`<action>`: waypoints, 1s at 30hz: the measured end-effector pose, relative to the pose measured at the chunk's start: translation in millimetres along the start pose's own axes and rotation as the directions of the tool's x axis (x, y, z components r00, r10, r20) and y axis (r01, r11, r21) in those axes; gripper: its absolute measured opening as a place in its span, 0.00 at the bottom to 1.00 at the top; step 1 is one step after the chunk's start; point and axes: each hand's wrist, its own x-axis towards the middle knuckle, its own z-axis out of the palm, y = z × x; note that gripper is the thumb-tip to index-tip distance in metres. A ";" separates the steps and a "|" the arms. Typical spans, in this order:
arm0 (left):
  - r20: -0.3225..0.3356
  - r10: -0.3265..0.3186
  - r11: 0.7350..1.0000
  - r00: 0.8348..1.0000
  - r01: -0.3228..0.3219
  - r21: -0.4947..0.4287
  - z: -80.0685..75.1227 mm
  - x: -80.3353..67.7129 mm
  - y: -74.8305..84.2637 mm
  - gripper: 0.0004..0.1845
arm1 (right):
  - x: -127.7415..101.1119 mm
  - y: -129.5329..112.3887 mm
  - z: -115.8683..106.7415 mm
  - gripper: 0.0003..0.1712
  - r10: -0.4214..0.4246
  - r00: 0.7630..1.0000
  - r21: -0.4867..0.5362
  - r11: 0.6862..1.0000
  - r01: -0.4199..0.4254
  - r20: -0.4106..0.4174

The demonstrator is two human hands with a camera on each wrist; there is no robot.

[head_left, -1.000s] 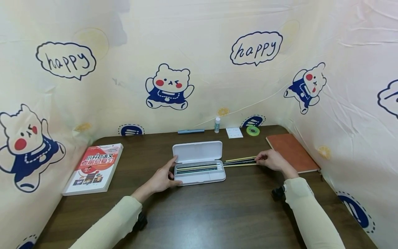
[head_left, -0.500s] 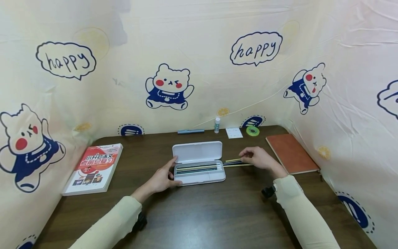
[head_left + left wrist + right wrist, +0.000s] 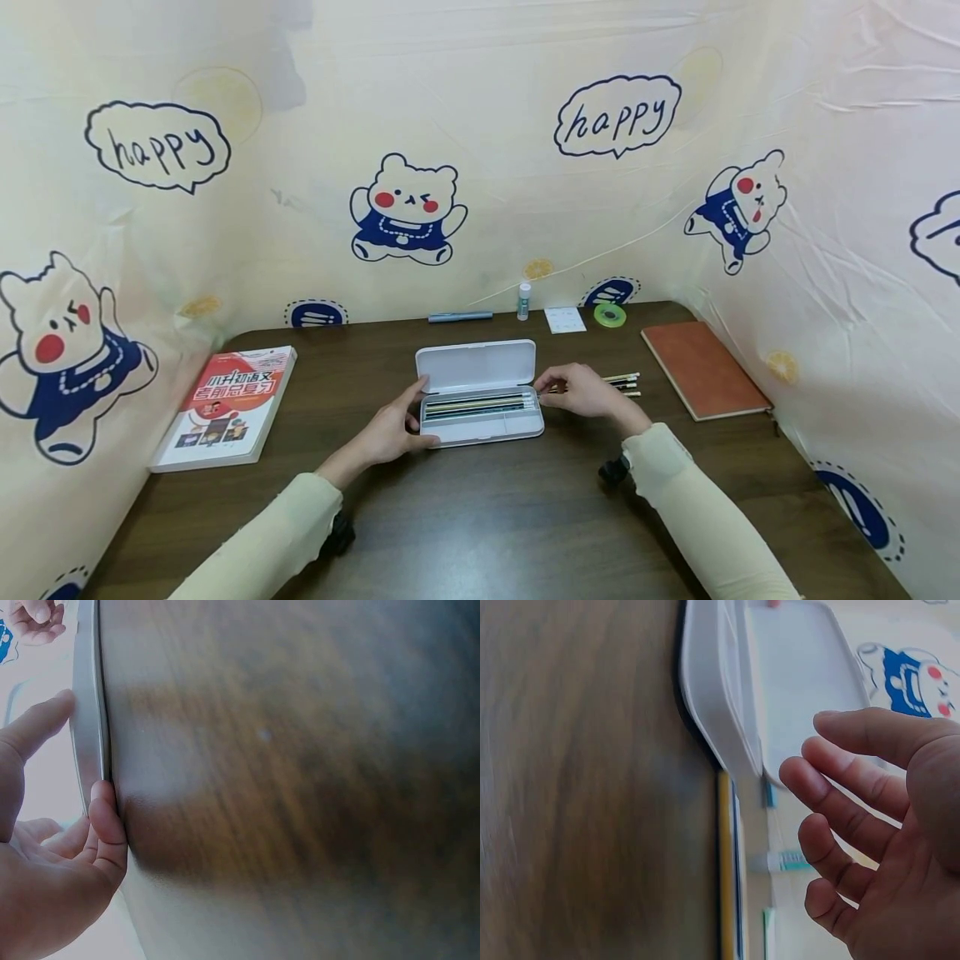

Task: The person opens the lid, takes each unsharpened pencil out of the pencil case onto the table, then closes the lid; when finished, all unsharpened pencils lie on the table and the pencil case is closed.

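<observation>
A white pencil case (image 3: 483, 432) lies with its lid (image 3: 476, 367) raised, several dark and yellowish pencils (image 3: 474, 406) lined up inside. My left hand (image 3: 392, 429) holds its left end, with the thumb at the front corner and a finger at the back corner. In the left wrist view curled fingers (image 3: 109, 821) press against the case's side wall (image 3: 88, 712). At the right end of the case is my right hand (image 3: 581, 390), above loose pencils (image 3: 624, 384) on the table. Its fingers are loosely bent, with nothing between them in the right wrist view; a yellow pencil (image 3: 725, 870) lies beneath.
A thick red-and-white book (image 3: 225, 408) lies at the left, a brown notebook (image 3: 705, 371) at the right. Along the back edge of the table (image 3: 465, 517) are a blue pen (image 3: 461, 317), a glue stick (image 3: 523, 302), a white paper (image 3: 565, 320) and green tape (image 3: 610, 315).
My right hand has moved left along the loose pencils, from their right ends to beside the case. Their right ends now show behind it. My left hand and the case have stayed put.
</observation>
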 end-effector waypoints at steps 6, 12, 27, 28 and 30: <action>0.002 -0.006 1.000 1.000 0.006 -0.002 0.1 -1.0 0.5 0.58 | 7.2 -8.0 16.1 0.09 -0.031 0.999 -0.009 0.999 0.032 0.037; 0.003 -0.007 1.000 1.000 0.007 -0.002 0.4 -1.1 0.1 0.58 | 11.7 -13.1 25.3 0.09 -0.018 0.998 -0.047 0.999 0.022 0.068; -0.012 0.013 1.000 1.000 -0.013 0.014 1.1 -0.3 2.9 0.58 | 15.8 -18.4 33.0 0.07 -0.073 0.996 -0.153 0.985 0.081 0.059; -0.013 0.011 1.000 1.000 -0.011 0.014 1.1 -0.1 2.8 0.58 | 16.3 -18.2 33.3 0.07 -0.075 0.996 -0.156 0.984 0.083 0.057; -0.014 0.010 1.000 1.000 -0.010 0.012 1.0 0.2 2.5 0.58 | 17.3 -17.8 33.9 0.06 -0.073 0.996 -0.154 0.985 0.080 0.053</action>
